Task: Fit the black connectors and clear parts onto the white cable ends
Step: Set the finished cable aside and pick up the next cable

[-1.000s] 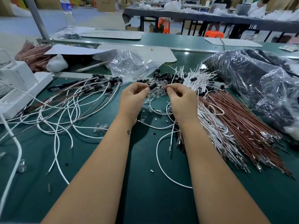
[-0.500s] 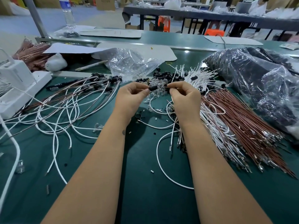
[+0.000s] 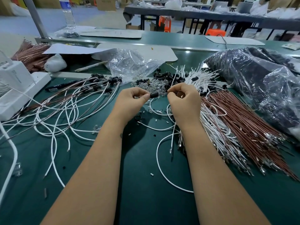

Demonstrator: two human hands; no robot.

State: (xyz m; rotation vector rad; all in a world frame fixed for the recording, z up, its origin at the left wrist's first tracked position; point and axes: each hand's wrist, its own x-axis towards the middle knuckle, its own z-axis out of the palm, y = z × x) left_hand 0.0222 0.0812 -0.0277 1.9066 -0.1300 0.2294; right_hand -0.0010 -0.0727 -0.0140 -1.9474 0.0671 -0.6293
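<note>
One short black connector (image 3: pixel 154 95), cylindrical, sits pinched between both hands' fingers (image 3: pixel 146 96).

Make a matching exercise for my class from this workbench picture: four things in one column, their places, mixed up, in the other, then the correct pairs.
Things
1. black connector
2. brown wire bundle
3. white device
4. water bottle

Places
A. far left edge of the green table
B. pinched between the left hand and the right hand
C. standing at the back left, beside a metal post
D. fanned out on the table to the right of the hands

Pairs: 1-B, 2-D, 3-A, 4-C
</note>
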